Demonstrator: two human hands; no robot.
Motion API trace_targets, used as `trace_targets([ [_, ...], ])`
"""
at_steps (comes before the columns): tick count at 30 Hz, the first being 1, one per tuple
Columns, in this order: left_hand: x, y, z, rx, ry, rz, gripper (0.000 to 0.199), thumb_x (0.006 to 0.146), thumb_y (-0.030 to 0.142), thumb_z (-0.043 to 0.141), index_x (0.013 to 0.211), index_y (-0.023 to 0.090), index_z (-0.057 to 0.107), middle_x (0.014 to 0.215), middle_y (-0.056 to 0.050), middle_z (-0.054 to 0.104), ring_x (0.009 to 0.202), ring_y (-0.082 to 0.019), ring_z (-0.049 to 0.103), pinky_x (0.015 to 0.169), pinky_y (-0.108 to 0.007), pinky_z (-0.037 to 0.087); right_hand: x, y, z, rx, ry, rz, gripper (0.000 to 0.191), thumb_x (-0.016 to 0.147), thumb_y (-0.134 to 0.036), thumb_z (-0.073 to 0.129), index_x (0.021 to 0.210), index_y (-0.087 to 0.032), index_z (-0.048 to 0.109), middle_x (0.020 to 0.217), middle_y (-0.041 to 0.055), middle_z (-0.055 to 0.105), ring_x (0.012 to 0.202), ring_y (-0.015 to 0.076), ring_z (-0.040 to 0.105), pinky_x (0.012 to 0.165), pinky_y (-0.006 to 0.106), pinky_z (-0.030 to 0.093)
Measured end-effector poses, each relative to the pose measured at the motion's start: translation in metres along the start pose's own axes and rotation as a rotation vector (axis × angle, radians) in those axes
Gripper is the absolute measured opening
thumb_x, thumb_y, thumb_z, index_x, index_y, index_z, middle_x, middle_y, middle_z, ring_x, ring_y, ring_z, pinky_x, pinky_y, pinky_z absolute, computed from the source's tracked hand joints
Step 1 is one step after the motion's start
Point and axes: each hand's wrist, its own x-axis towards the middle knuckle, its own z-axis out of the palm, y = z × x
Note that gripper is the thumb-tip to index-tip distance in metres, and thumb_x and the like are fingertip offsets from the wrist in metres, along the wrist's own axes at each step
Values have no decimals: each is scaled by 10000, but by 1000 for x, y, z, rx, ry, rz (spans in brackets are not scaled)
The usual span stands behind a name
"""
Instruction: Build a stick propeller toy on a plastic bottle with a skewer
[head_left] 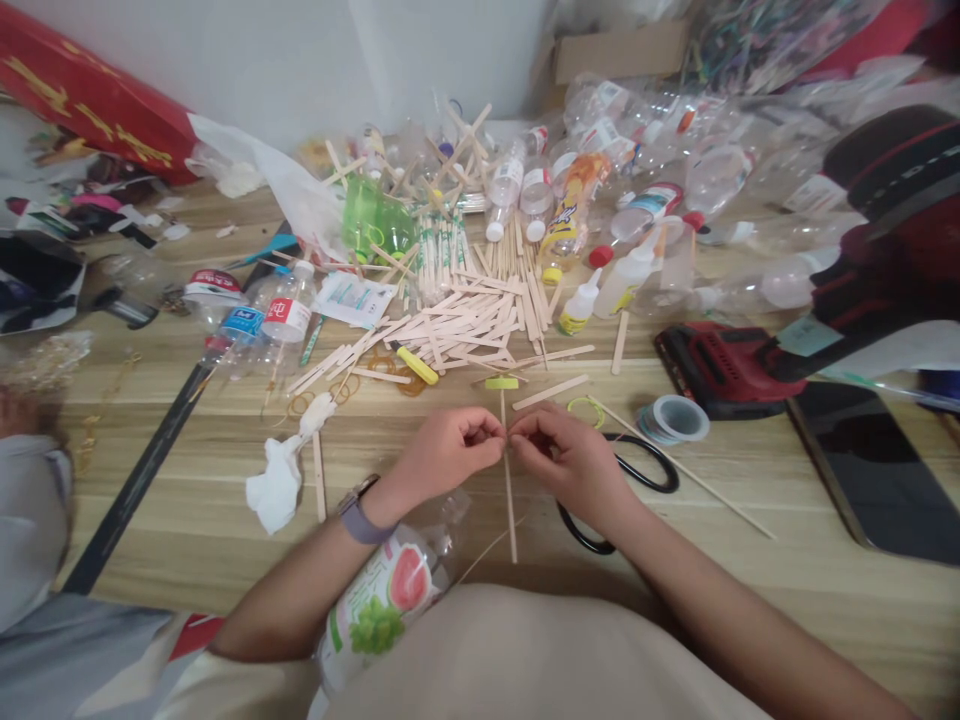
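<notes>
My left hand (450,455) is closed in a pinch, its fingertips on a thin wooden stick (510,510). From the other side my right hand (574,460) pinches at the same spot, the fingertips of both hands nearly meeting. The stick points toward me, and a small yellow-green piece (502,383) sits across its far end. A fine strand (491,545) runs below my hands; whether the fingers hold it too is hidden. Black-handled scissors (652,465) lie partly under my right hand. A plastic bottle with a fruit label (390,600) lies beneath my left forearm.
Flat wooden craft sticks (465,325) are heaped ahead, near a yellow cutter (416,364) and glue bottles (580,303). Plastic bottles (720,180) crowd the back. At right are a wire spool (673,418), a red power tool (720,370) and a phone (877,470). Another person's sleeve (34,520) shows left.
</notes>
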Motion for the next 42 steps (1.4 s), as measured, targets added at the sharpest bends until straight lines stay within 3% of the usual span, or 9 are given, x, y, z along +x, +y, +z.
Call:
trace_targets([
  [6, 3, -2, 1, -245, -71, -140, 135, 759, 294, 549, 727, 167, 584, 540, 74, 436, 500, -82, 360, 504, -224, 261, -1, 2, 1, -27, -10, -47, 130, 844, -188, 541, 747, -211, 624, 801, 48, 638, 683, 156, 574, 588, 268, 436],
  [15, 4, -2, 2, -302, -42, -174, 194, 766, 352, 585, 714, 165, 576, 512, 79, 417, 483, -75, 340, 484, -222, 246, 1, 8, -9, -61, -46, -7, 152, 888, -266, 527, 887, -212, 668, 833, 44, 686, 703, 172, 598, 622, 287, 455],
  [19, 5, -4, 2, -339, -59, -219, 213, 764, 377, 605, 732, 168, 579, 502, 84, 419, 458, -67, 311, 458, -220, 212, 1, 6, -22, -129, -47, 44, 239, 917, -361, 494, 864, -204, 666, 704, 28, 677, 608, 167, 566, 556, 281, 418],
  [22, 5, -4, 2, -344, -63, -213, 207, 768, 372, 608, 740, 168, 585, 504, 82, 426, 460, -66, 318, 456, -219, 210, -2, 4, -27, -223, -132, 36, 214, 851, -410, 612, 807, -208, 666, 624, 4, 630, 517, 146, 503, 487, 271, 355],
  [26, 5, -3, 2, -337, -71, -197, 205, 778, 359, 602, 716, 165, 583, 506, 81, 423, 467, -65, 321, 467, -219, 227, -6, 5, -24, -369, -268, 17, 70, 804, -288, 669, 778, -223, 663, 638, -1, 637, 530, 156, 536, 492, 266, 329],
  [29, 5, -4, 1, -331, -76, -201, 202, 778, 357, 595, 713, 168, 573, 511, 80, 427, 471, -68, 329, 470, -219, 238, -6, 8, -24, -369, -303, -14, 113, 842, -192, 580, 759, -231, 646, 683, 5, 669, 595, 169, 585, 536, 267, 361],
  [42, 5, -6, -1, -451, 4, -209, 162, 755, 330, 590, 738, 179, 532, 503, 106, 352, 425, -51, 267, 419, -214, 171, -1, 10, -29, -379, -151, 19, 186, 896, -264, 488, 750, -209, 589, 647, 9, 621, 577, 163, 537, 559, 265, 364],
])
